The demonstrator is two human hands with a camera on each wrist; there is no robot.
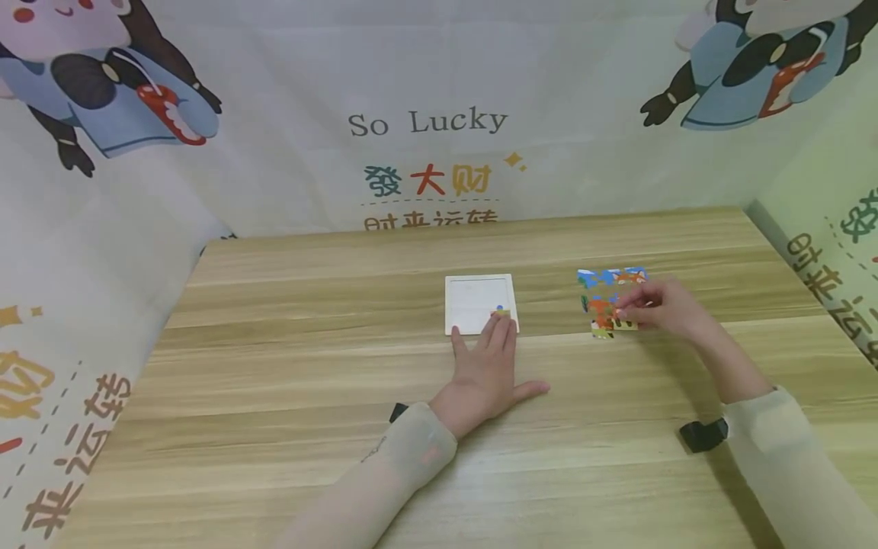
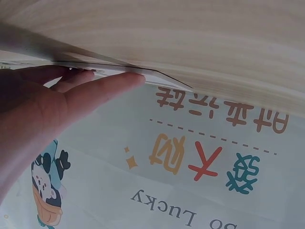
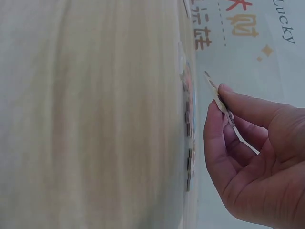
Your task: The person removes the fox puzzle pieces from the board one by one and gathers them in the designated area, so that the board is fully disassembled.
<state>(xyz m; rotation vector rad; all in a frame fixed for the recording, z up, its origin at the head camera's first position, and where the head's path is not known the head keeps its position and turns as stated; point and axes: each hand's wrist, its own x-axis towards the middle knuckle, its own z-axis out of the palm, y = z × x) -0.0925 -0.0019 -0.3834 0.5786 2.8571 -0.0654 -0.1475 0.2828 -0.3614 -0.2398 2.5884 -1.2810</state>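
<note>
My left hand [image 1: 483, 377] lies palm down with fingers spread, the fingertips on the near edge of a square white puzzle tray [image 1: 449, 301]. A small puzzle piece with blue and yellow print [image 1: 500, 309] is in the tray's near right corner, partly covered by those fingertips. In the left wrist view, fingers rest along the thin tray [image 2: 159, 78]. Over to the right, my right hand [image 1: 661, 309] pinches a thin puzzle piece [image 3: 210, 83] between thumb and fingers, raised off the table. Loose puzzle pieces [image 1: 594, 279] with orange fox pictures lie beneath and beside it.
The wood-grain table [image 1: 309, 366] carries the tray near its middle and the loose pieces at right. A printed cloth [image 1: 295, 114] with cartoon figures and lettering hangs behind and along both sides. A black wrist device [image 1: 704, 436] sits at the right cuff.
</note>
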